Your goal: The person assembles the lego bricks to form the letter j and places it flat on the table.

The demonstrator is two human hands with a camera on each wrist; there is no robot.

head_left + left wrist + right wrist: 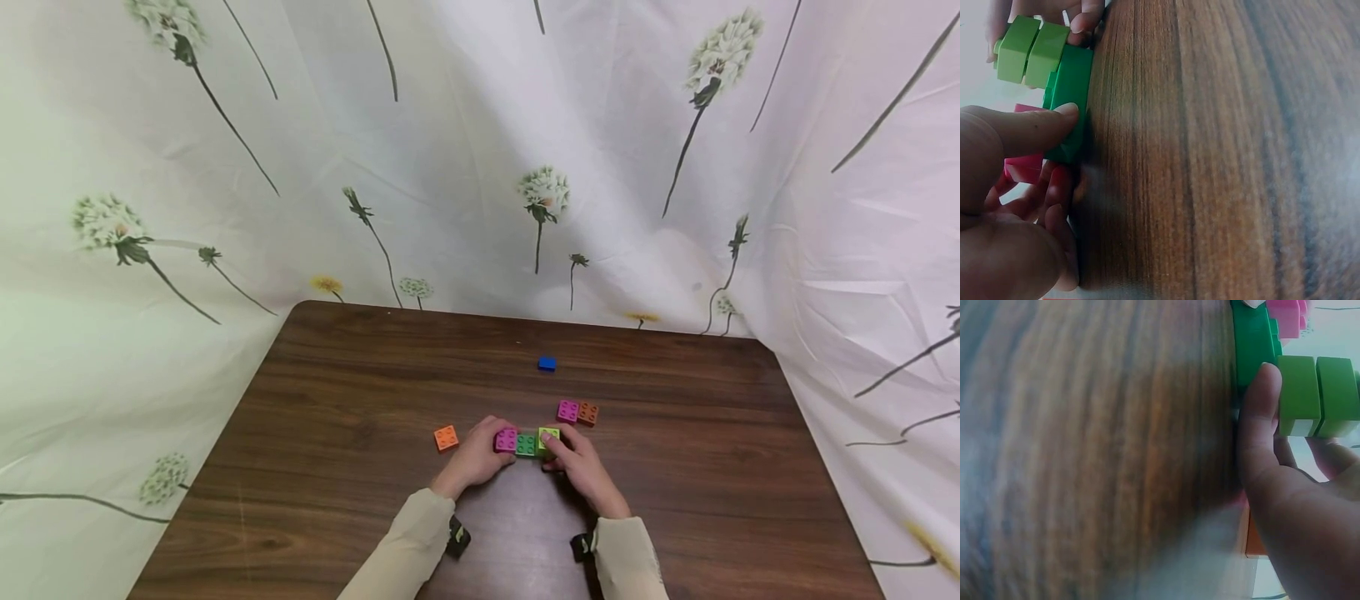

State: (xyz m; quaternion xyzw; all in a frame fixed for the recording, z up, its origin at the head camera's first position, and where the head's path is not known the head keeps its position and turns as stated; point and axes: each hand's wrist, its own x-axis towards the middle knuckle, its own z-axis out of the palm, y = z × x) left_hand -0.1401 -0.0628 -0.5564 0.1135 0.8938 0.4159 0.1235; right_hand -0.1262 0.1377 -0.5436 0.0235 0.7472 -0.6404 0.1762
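A long green brick (526, 445) lies on the table with a pink brick (506, 439) on its left end. My left hand (480, 454) pinches this piece, thumb against the near side of the green brick (1072, 119) and fingers behind. At the right end sit two stacked lime-green bricks (1300, 397), touching the green brick; whether they are pressed fully down cannot be told. My right hand (581, 468) grips the lime-green stack, its thumb low beside the green brick. Part of the pink brick (1025, 165) is hidden by the left hand in the left wrist view.
An orange brick (446, 438) lies left of the left hand. Beyond the right hand are another pink brick (567, 411) and a brown-orange brick (588, 413), side by side. A blue brick (547, 364) lies farther back on the dark wooden table (337, 392). Flower-patterned cloth (465, 183) hangs behind.
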